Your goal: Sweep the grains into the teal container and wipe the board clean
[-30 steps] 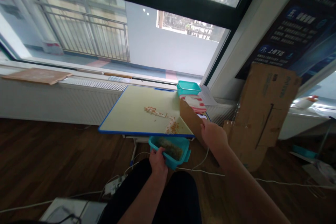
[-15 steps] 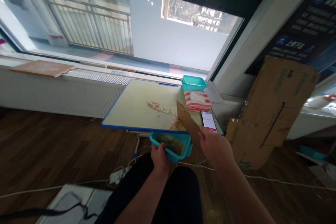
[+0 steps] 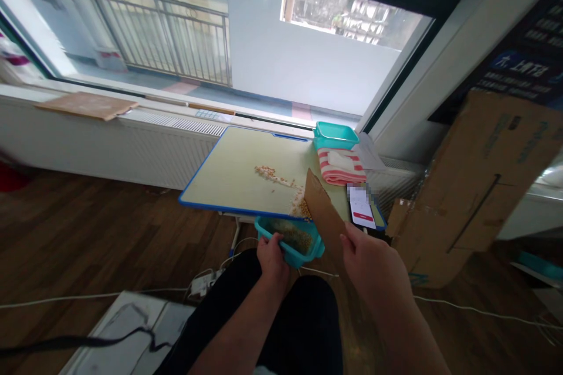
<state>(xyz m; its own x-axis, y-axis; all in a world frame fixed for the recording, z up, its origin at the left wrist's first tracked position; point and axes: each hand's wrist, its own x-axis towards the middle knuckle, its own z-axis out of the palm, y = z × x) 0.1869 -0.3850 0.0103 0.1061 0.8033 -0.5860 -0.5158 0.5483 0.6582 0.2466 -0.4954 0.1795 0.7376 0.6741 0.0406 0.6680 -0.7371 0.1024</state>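
My left hand (image 3: 272,255) grips the near rim of a teal plastic tub (image 3: 310,255), held under the table's front edge. Loose grain-like bits (image 3: 292,235) cover part of the tub's bottom. In my right hand (image 3: 367,252) is a flat piece of cardboard (image 3: 324,205), tilted, its far end on the tabletop. Against its left side lies a pile of small tan kernels (image 3: 302,206) at the front edge. From there a thin trail of kernels and white bits (image 3: 269,173) runs back to the left.
The pale table (image 3: 224,181) has a blue rim. At its right stand another teal tub (image 3: 336,135), a folded red-striped towel (image 3: 341,170) and a phone (image 3: 362,211). A large cardboard box (image 3: 479,187) leans at the right. Cables and a white power strip (image 3: 206,283) lie on the floor.
The view has shifted slightly, so the scene sits a little to the right. The cardboard stays beside the kernel pile, which looks narrower and nearer the front edge.
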